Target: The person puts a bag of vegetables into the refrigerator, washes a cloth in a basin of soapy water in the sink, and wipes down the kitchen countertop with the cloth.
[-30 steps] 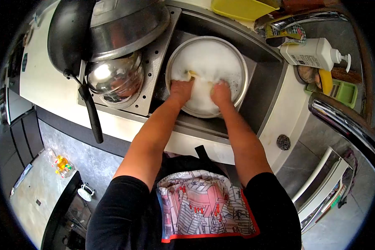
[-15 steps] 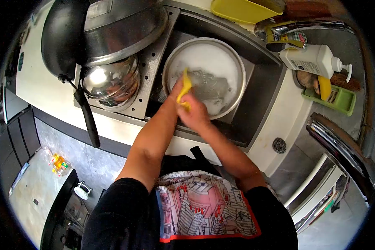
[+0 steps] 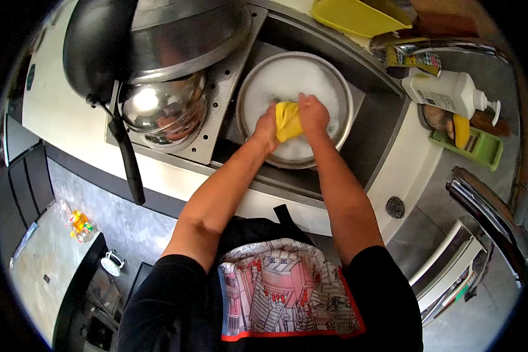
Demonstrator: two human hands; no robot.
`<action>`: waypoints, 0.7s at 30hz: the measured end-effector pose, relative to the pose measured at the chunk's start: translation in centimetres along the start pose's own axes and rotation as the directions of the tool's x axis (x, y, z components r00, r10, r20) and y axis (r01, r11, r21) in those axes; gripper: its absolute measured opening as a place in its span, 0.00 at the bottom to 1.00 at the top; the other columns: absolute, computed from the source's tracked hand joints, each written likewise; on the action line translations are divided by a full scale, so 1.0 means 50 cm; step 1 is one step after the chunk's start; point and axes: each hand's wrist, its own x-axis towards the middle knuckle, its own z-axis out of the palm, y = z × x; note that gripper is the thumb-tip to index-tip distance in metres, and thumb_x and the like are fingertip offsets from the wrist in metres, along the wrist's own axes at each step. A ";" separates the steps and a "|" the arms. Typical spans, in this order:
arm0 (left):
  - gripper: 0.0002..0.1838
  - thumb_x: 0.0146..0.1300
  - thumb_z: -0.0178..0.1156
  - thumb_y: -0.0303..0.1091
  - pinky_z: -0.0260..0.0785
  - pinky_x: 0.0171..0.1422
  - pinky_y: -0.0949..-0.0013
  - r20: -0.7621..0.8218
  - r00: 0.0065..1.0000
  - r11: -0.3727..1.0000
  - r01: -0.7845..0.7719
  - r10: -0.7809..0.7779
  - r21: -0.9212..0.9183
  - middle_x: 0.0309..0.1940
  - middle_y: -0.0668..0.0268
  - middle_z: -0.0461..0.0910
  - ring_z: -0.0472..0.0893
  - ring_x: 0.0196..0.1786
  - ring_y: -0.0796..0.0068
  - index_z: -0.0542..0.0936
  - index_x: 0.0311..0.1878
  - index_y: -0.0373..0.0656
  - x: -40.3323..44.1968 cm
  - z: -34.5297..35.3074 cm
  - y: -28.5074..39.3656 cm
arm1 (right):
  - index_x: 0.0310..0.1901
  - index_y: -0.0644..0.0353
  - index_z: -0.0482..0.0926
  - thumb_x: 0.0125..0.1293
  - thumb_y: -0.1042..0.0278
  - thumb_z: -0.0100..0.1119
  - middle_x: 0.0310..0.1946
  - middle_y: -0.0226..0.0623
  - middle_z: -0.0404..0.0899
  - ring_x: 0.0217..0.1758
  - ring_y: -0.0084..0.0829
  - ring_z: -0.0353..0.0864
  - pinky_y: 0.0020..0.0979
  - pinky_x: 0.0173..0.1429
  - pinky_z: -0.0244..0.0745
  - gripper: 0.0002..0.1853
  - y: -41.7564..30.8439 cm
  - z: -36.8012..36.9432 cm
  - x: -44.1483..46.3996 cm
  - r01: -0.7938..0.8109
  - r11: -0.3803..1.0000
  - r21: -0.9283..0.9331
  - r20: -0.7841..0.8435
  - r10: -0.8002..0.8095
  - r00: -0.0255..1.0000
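From the head, one wide view faces forward and steeply down at nearby hands and sink.

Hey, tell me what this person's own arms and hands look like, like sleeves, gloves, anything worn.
The left hand and right hand are bare, without gloves. No watch or bracelet shows; rings I can't make out. Plain black short sleeves end near the elbows, leaving the forearms uncovered.
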 end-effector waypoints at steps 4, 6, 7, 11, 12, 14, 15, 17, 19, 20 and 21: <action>0.26 0.68 0.49 0.48 0.67 0.62 0.55 -0.045 0.820 0.652 -0.419 0.571 0.632 0.59 0.52 0.70 0.72 0.59 0.53 0.66 0.64 0.42 0.031 -0.038 0.008 | 0.57 0.64 0.71 0.65 0.58 0.52 0.54 0.54 0.70 0.58 0.52 0.69 0.44 0.64 0.61 0.23 0.086 0.075 0.013 0.051 0.714 0.699 -0.276 0.203 0.939; 0.32 0.61 0.57 0.34 0.57 0.69 0.54 0.305 0.602 -0.142 -0.303 0.738 0.942 0.67 0.48 0.59 0.62 0.66 0.43 0.61 0.69 0.44 0.035 -0.049 0.001 | 0.57 0.64 0.71 0.63 0.62 0.55 0.53 0.55 0.71 0.57 0.53 0.70 0.45 0.63 0.62 0.23 0.111 0.099 -0.031 0.168 0.909 0.382 -0.323 -0.039 0.946; 0.32 0.61 0.57 0.34 0.57 0.69 0.54 0.304 0.601 -0.142 -0.302 0.739 0.943 0.67 0.48 0.59 0.62 0.66 0.43 0.61 0.69 0.44 0.042 -0.055 -0.003 | 0.57 0.65 0.71 0.60 0.65 0.58 0.51 0.57 0.72 0.56 0.54 0.71 0.45 0.63 0.63 0.24 0.122 0.116 -0.048 0.302 0.953 0.020 -0.272 -0.285 0.919; 0.33 0.63 0.53 0.37 0.50 0.73 0.55 0.139 0.875 -0.192 -0.054 0.464 0.980 0.70 0.47 0.54 0.58 0.69 0.44 0.57 0.71 0.44 0.106 -0.100 -0.046 | 0.62 0.64 0.66 0.58 0.70 0.58 0.58 0.55 0.68 0.61 0.51 0.67 0.40 0.62 0.66 0.29 0.099 0.008 -0.082 0.148 0.980 0.132 0.363 -0.186 0.913; 0.33 0.64 0.51 0.41 0.50 0.73 0.55 0.125 0.856 -0.150 -0.056 0.502 0.987 0.70 0.47 0.54 0.58 0.69 0.44 0.56 0.71 0.42 0.158 -0.131 -0.057 | 0.61 0.61 0.69 0.60 0.67 0.60 0.55 0.51 0.72 0.58 0.46 0.72 0.41 0.59 0.69 0.27 0.091 0.004 -0.064 -0.100 0.992 -0.076 0.382 0.122 0.916; 0.35 0.68 0.45 0.52 0.49 0.73 0.56 0.011 0.845 0.205 -0.142 0.534 0.968 0.69 0.50 0.59 0.60 0.69 0.50 0.57 0.70 0.38 0.125 -0.095 -0.026 | 0.59 0.60 0.70 0.62 0.65 0.58 0.52 0.48 0.74 0.54 0.42 0.73 0.40 0.55 0.71 0.23 0.100 0.031 -0.057 -0.256 0.937 0.237 0.388 0.151 0.909; 0.35 0.68 0.45 0.52 0.49 0.73 0.56 0.015 0.847 0.200 -0.143 0.531 0.969 0.69 0.50 0.59 0.60 0.69 0.50 0.57 0.70 0.38 0.108 -0.077 -0.008 | 0.57 0.60 0.71 0.64 0.62 0.55 0.48 0.45 0.76 0.50 0.37 0.74 0.38 0.51 0.72 0.21 0.105 0.052 -0.060 -0.378 0.765 0.521 0.405 0.167 0.899; 0.36 0.68 0.44 0.58 0.50 0.73 0.59 -0.123 0.982 0.896 -0.077 0.144 0.438 0.66 0.52 0.63 0.63 0.68 0.54 0.60 0.69 0.40 0.097 -0.066 0.016 | 0.55 0.59 0.73 0.66 0.59 0.53 0.44 0.42 0.78 0.46 0.33 0.76 0.36 0.46 0.73 0.18 0.075 0.054 -0.071 -0.448 0.498 0.743 0.424 0.168 0.890; 0.38 0.66 0.43 0.65 0.53 0.70 0.60 -0.027 0.999 0.979 -0.037 0.043 0.199 0.64 0.56 0.66 0.65 0.65 0.58 0.64 0.67 0.43 0.093 -0.070 0.018 | 0.55 0.58 0.72 0.67 0.64 0.55 0.50 0.39 0.75 0.51 0.32 0.75 0.30 0.53 0.70 0.17 0.006 0.002 -0.126 -0.512 0.370 0.775 0.559 -0.024 0.829; 0.39 0.64 0.45 0.66 0.57 0.68 0.58 0.018 0.999 0.998 0.028 -0.029 0.050 0.62 0.56 0.68 0.67 0.63 0.59 0.65 0.66 0.44 0.064 -0.049 0.030 | 0.52 0.59 0.73 0.66 0.64 0.55 0.46 0.39 0.77 0.48 0.30 0.75 0.31 0.49 0.71 0.15 -0.004 -0.001 -0.152 -0.388 0.493 0.779 0.508 -0.134 0.851; 0.39 0.63 0.47 0.68 0.62 0.65 0.57 0.073 0.993 0.990 0.099 -0.092 -0.098 0.61 0.56 0.69 0.69 0.61 0.60 0.67 0.65 0.46 0.039 -0.029 0.043 | 0.49 0.60 0.74 0.65 0.63 0.56 0.41 0.38 0.78 0.46 0.28 0.76 0.32 0.46 0.73 0.14 -0.013 -0.001 -0.177 -0.245 0.594 0.766 0.464 -0.248 0.850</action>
